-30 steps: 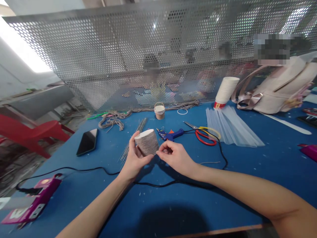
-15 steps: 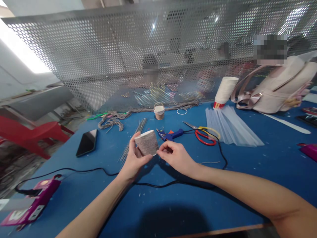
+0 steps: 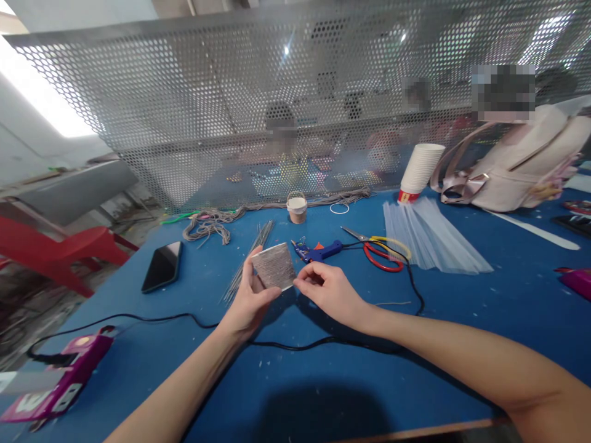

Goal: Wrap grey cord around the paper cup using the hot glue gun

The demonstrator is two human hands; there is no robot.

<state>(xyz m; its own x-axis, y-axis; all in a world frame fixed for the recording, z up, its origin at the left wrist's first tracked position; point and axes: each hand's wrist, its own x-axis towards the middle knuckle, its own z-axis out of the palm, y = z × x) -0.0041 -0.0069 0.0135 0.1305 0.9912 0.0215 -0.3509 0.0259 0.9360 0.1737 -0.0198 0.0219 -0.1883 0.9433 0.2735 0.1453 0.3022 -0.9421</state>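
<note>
My left hand (image 3: 249,301) grips a paper cup wound with grey-brown cord (image 3: 275,267), tilted on its side above the table. The thumb lies along the near edge and the fingers reach behind the cup. A white rim shows at its edges. At the cup's lower right edge, my right hand (image 3: 330,292) is closed in a pinch; what lies between the fingertips is too small to make out. Just beyond the hands lies a blue glue gun (image 3: 323,251), its nozzle toward the left. Scissors with red and yellow handles (image 3: 381,249) rest to its right.
Thin wires (image 3: 244,261), a phone (image 3: 162,266) and loose cord (image 3: 210,224) lie to the left. A small bucket-like cup (image 3: 297,210) stands behind. Stacked paper cups (image 3: 421,169), clear strips (image 3: 436,240) and a bag (image 3: 517,160) are at right. A black cable (image 3: 295,346) crosses in front, near a purple power strip (image 3: 78,372).
The cord-wrapped cup has turned slightly in my left hand, so its opening shows less and its wound side faces me more. My right hand has barely shifted.
</note>
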